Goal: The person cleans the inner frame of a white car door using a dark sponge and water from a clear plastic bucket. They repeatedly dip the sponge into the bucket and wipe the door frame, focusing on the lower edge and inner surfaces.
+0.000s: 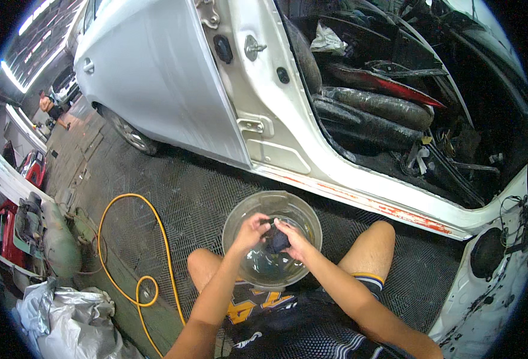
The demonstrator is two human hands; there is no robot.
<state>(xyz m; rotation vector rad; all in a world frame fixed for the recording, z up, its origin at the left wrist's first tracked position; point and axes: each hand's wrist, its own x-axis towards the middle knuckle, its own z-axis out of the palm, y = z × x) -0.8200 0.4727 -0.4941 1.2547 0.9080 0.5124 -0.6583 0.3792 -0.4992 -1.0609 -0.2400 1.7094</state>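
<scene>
Head view: dark pad (281,242) above grey basin (229,233); right hand (294,240) at 3 o'clock, grip closed round pad. Left hand (254,230) at 10 o'clock, fingers pinched, contents I can't tell. Pad likely light, soft, slippery; take thick middle.

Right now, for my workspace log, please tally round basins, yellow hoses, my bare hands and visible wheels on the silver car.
Round basin: 1
Yellow hose: 1
Left hand and right hand: 2
Wheel on the silver car: 1
Total: 5
</scene>
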